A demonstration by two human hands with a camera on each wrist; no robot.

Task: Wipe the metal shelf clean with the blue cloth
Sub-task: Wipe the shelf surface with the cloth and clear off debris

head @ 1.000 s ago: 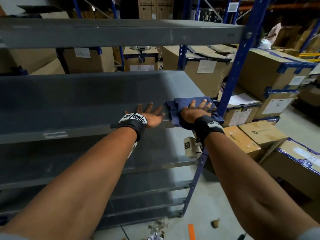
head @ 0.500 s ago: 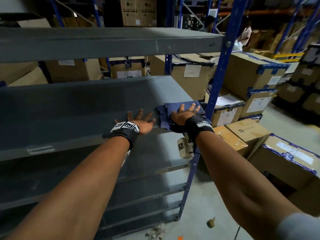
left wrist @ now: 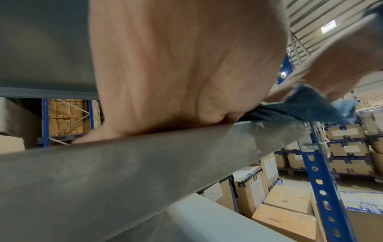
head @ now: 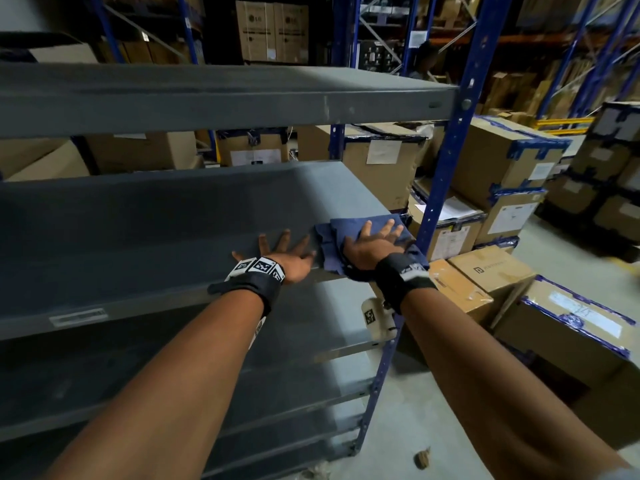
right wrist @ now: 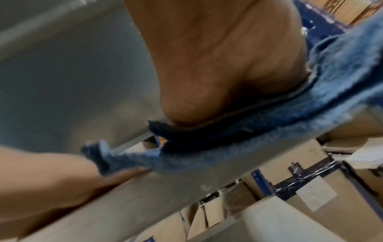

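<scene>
The grey metal shelf (head: 156, 220) runs across the head view at chest height. A blue cloth (head: 343, 230) lies at its front right corner, one edge hanging over the lip. My right hand (head: 374, 240) lies flat on the cloth with fingers spread, pressing it down. My left hand (head: 287, 252) rests flat on the bare shelf just left of the cloth, fingers straight and spread. The left wrist view shows my palm (left wrist: 176, 73) on the shelf lip (left wrist: 124, 167) with the cloth (left wrist: 300, 108) at right. In the right wrist view the cloth (right wrist: 238, 139) bunches under my palm (right wrist: 217, 65).
A blue upright post (head: 446, 161) stands right beside the cloth. Another grey shelf (head: 207, 98) hangs above, and lower shelves (head: 173, 393) sit below. Cardboard boxes (head: 498, 161) are stacked behind and to the right on the floor. A person (head: 422, 60) stands far back.
Both hands stay flat in the same places on the shelf and cloth. The head view has tilted up and swung right, so the shelf sits lower and farther left in frame.
</scene>
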